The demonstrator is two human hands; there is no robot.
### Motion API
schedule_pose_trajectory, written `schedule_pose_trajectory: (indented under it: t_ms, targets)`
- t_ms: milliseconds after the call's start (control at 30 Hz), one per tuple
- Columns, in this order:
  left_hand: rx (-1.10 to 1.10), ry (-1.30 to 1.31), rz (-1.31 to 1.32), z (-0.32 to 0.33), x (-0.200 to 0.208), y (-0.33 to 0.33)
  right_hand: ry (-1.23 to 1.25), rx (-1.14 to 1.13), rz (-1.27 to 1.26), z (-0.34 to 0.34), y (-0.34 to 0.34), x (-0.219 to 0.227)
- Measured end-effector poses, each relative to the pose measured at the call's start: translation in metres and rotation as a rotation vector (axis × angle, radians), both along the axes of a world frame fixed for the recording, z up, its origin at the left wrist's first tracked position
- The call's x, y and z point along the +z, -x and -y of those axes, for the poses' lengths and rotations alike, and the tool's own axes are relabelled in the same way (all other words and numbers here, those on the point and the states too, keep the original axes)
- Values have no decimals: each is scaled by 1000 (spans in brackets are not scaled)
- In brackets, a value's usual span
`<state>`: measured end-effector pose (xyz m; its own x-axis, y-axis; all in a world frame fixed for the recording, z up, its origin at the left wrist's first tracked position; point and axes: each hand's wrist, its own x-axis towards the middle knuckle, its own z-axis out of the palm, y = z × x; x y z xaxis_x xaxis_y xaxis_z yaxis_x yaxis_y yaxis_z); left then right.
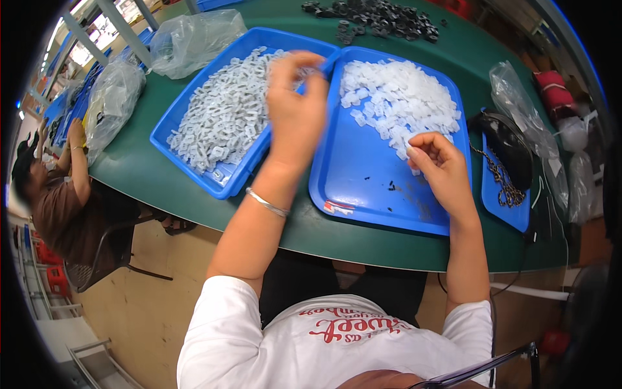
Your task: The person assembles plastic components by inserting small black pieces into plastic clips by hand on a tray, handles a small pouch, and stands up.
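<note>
My left hand (297,113), smeared by motion, is over the right side of a deep blue tray (223,189). Small translucent plastic parts (223,107) with holes fill that tray. Its fingertips are too blurred to show whether they hold anything. Beside it lies a shallow blue tray (353,178) with a heap of flat whitish plastic pieces (405,91). At the heap's near edge my right hand (444,165) has thumb and forefinger pinched together; what sits between them is too small to make out. A few black bits (391,187) lie on this tray's bare near part.
Black plastic parts (389,21) are piled at the table's far side. Clear plastic bags (194,42) lie at the far left. To the right, a black chain-strap bag (505,142) rests on a small blue tray (499,201). Another person (61,201) sits at the left.
</note>
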<state>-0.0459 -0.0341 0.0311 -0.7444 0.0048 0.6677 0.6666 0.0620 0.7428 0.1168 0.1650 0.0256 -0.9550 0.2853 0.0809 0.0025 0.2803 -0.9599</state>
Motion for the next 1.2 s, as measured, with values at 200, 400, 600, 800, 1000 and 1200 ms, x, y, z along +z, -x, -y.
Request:
schedule_pose_trajectory:
  t_ms: [200,400,600,800,1000,1200]
  targets:
    - [296,183,-269,5,-7,16,-232,-24,13,-2,0,4]
    - [-444,589,-156,-25,-31,-32,-611,117,121,-9,-8,10]
    - [-620,725,-276,-34,-47,-43,-676,319,176,-3,-12,10]
    - [-650,820,-273,-35,-48,-37,-735,346,28,1,-8,-6]
    - [-578,810,-211,-35,-46,-39,-765,361,69,6,-5,-8]
    - [-543,805,-220,-35,-53,-34,-831,380,10,7,-5,-12]
